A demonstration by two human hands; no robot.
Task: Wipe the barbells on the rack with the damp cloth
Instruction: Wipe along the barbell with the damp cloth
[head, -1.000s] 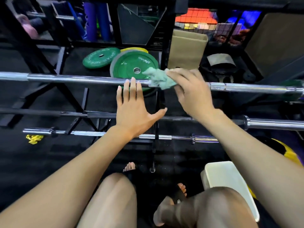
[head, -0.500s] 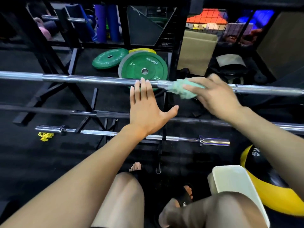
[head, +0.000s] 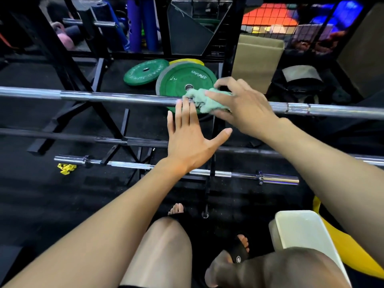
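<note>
Head view is showing, nearest at the bottom of the frame, the person's bare knees and sandalled feet, with a white container (head: 305,231) sitting at lower right beside something yellow. Just beyond, a short chrome barbell (head: 176,170) is lying low across the middle of the frame, and a darker bar (head: 83,138) is running above it. The left hand (head: 191,138) is reaching up the centre with fingers straight and spread, fingertips touching the top barbell (head: 116,98), which is crossing the whole frame from left to right on the black rack (head: 68,65). Just right of those fingertips, the right hand (head: 243,107) is gripping the green cloth (head: 205,100), fingers curled over it and pressing it onto that same bar. Farther back, green weight plates (head: 145,72) are resting behind the bar, and a cardboard box (head: 257,61) is standing at upper right.
</note>
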